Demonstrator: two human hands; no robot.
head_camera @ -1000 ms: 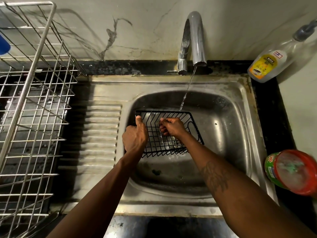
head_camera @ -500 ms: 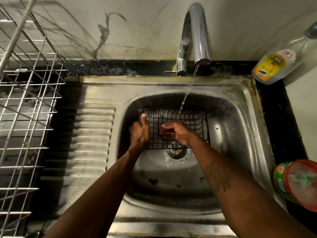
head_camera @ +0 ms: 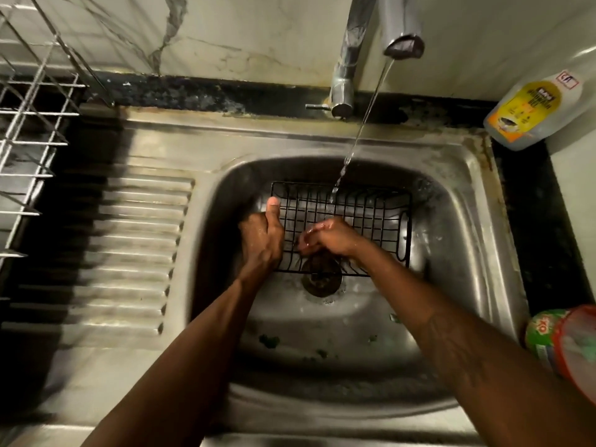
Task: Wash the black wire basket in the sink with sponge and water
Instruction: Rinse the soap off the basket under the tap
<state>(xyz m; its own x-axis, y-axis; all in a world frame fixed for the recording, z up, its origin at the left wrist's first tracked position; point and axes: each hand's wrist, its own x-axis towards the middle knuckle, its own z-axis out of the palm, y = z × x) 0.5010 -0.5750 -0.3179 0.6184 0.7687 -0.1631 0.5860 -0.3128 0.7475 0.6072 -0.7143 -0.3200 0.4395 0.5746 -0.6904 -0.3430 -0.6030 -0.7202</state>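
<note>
Fingers (head_camera: 308,237) of my right hand (head_camera: 332,237) curl on the rectangular black wire basket (head_camera: 371,214), whether round a sponge I cannot tell, my left hand (head_camera: 261,240) gripping its rim under running water (head_camera: 353,146) in the steel sink (head_camera: 458,246); washing seems midway.

Wire dish rack (head_camera: 29,130) far left; yellow-label soap bottle (head_camera: 529,114) tilted top right; red-lidded tub (head_camera: 574,346) right, on black surface (head_camera: 541,240).

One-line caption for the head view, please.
Left hand holds the black wire basket in the sink under running water; right hand on its mesh.
</note>
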